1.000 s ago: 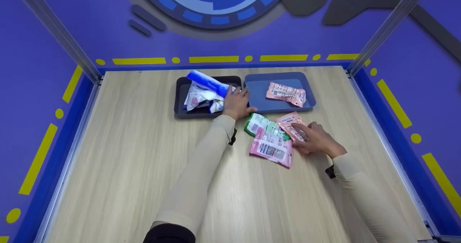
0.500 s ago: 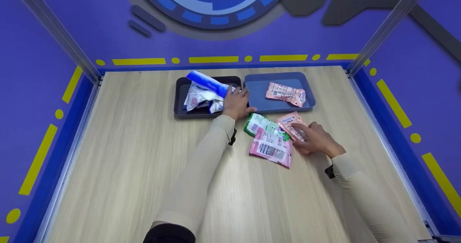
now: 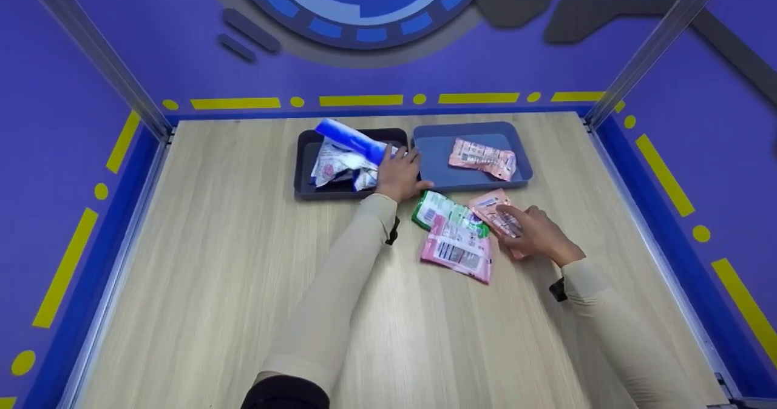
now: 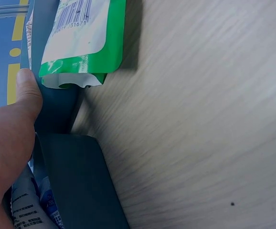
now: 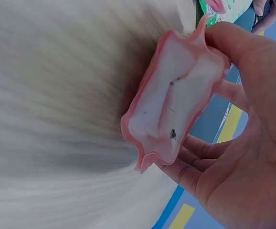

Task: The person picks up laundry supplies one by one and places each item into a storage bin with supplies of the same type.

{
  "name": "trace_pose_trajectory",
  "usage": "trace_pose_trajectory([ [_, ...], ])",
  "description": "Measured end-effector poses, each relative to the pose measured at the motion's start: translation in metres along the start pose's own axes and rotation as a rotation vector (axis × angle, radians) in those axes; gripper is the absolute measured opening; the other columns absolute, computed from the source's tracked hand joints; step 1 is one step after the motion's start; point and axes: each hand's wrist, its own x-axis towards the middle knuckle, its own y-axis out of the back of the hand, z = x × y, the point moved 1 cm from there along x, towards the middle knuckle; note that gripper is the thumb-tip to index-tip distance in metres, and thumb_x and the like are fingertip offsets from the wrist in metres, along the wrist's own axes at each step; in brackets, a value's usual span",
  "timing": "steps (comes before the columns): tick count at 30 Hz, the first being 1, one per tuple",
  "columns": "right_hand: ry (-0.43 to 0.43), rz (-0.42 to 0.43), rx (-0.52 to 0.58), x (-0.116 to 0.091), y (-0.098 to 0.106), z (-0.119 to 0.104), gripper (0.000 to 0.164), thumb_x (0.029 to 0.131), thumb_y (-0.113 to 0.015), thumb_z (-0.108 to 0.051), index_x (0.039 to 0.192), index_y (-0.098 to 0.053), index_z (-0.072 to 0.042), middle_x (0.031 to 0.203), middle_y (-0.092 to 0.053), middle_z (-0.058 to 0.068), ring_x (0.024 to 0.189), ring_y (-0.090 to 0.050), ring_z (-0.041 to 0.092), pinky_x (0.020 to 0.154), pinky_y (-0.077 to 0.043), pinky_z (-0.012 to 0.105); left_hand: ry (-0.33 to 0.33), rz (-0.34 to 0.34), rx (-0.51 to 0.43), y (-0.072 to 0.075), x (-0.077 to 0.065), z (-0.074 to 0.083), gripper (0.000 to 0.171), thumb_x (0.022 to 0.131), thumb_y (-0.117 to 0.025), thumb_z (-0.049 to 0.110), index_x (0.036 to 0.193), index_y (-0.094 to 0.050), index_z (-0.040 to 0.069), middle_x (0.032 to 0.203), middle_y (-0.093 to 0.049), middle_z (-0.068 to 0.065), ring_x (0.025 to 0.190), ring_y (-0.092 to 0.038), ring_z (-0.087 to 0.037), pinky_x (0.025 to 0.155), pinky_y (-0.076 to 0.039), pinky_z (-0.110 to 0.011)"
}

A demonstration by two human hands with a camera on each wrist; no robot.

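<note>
My right hand [image 3: 537, 234] holds a salmon-pink packet [image 3: 490, 204] at its right side. In the right wrist view the thumb and fingers grip opposite edges of this packet [image 5: 171, 95], its gusseted end facing the camera. Beside it lie a green-and-white packet [image 3: 436, 207] and a pink packet [image 3: 458, 248] that overlaps the green one. My left hand [image 3: 398, 172] rests over the right side of the dark tray [image 3: 301, 181], fingers extended across a blue packet [image 3: 349, 137]. Its thumb [image 4: 28, 88] stretches along the blue-grey tray in the left wrist view.
White-and-blue packets [image 3: 331, 165] lie under the blue one in the dark tray. Another salmon-pink packet [image 3: 482, 158] sits in the blue-grey tray [image 3: 433, 157] alongside. Purple panels [image 3: 182, 45] wall the wooden table [image 3: 243, 263] at the back and both sides.
My right hand has drawn the salmon-pink packet slightly right, and its lower end now shows apart from the pink packet. The left hand has stayed in place.
</note>
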Motion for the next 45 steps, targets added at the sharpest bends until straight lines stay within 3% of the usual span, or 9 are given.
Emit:
trace_pose_trajectory([
  [9,-0.007,-0.004,0.001,-0.002,0.004,0.002,0.073,0.092,-0.077,-0.034,0.156,-0.045,-0.02,0.133,-0.051,0.028,0.113,-0.049,0.04,0.096,-0.047,0.062,0.004,-0.002,-0.021,0.0,0.0,0.001,0.085,0.095,-0.047,0.073,0.16,-0.04,0.018,0.166,-0.034,0.001,0.153,-0.028,-0.025,0.127,-0.006,-0.054],
  [18,0.093,0.126,-0.047,-0.003,0.004,0.005,0.064,0.086,-0.082,-0.026,0.144,-0.06,-0.01,0.118,-0.063,0.025,0.106,-0.057,0.04,0.091,-0.05,0.058,0.002,-0.016,-0.011,0.001,0.002,0.001,0.087,0.094,-0.044,0.076,0.159,-0.04,0.018,0.167,-0.032,0.001,0.153,-0.027,-0.024,0.127,-0.006,-0.052],
  [27,0.078,0.144,-0.073,-0.004,0.003,0.007,0.06,0.085,-0.083,-0.029,0.139,-0.064,-0.01,0.116,-0.063,0.024,0.102,-0.057,0.038,0.086,-0.052,0.058,0.003,-0.015,0.013,-0.002,0.003,0.0,0.087,0.094,-0.044,0.076,0.16,-0.04,0.019,0.166,-0.033,0.002,0.153,-0.028,-0.024,0.127,-0.008,-0.054],
  [39,0.029,0.123,-0.058,-0.007,0.01,0.009,0.058,0.086,-0.08,-0.029,0.14,-0.064,-0.014,0.127,-0.058,0.026,0.111,-0.053,0.04,0.093,-0.05,0.064,-0.002,-0.017,0.006,0.0,0.003,0.0,0.087,0.094,-0.045,0.076,0.16,-0.039,0.019,0.167,-0.033,0.002,0.153,-0.028,-0.025,0.127,-0.007,-0.053],
  [45,0.059,0.158,-0.073,-0.013,0.012,0.009,0.057,0.085,-0.08,-0.027,0.138,-0.065,-0.013,0.122,-0.06,0.025,0.109,-0.056,0.039,0.09,-0.051,0.064,-0.005,0.0,-0.018,-0.001,0.001,0.0,0.085,0.095,-0.047,0.073,0.159,-0.041,0.017,0.166,-0.035,0.001,0.153,-0.028,-0.025,0.127,-0.007,-0.054],
])
